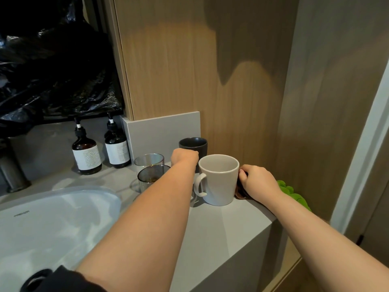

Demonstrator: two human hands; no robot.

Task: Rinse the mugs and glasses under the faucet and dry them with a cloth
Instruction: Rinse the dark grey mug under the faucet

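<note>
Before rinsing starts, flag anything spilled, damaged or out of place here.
Nothing spilled or broken: the white mug, dark mug, clear glass and smoked glass stand upright. Oddest is crumpled black plastic sheeting hung above the sink. A brown object under the right hand is mostly hidden.

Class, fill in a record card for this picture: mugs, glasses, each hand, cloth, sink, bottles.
mugs: white mug, handle left; dark mug behind it
glasses: clear glass; smoky glass in front, both left of the white mug
left hand: at the dark mug, grip hidden
right hand: fingers curl on a brown thing right of the white mug
cloth: green, behind the right wrist
sink: lower left
bottles: left bottle; right bottle, by the wall
</note>
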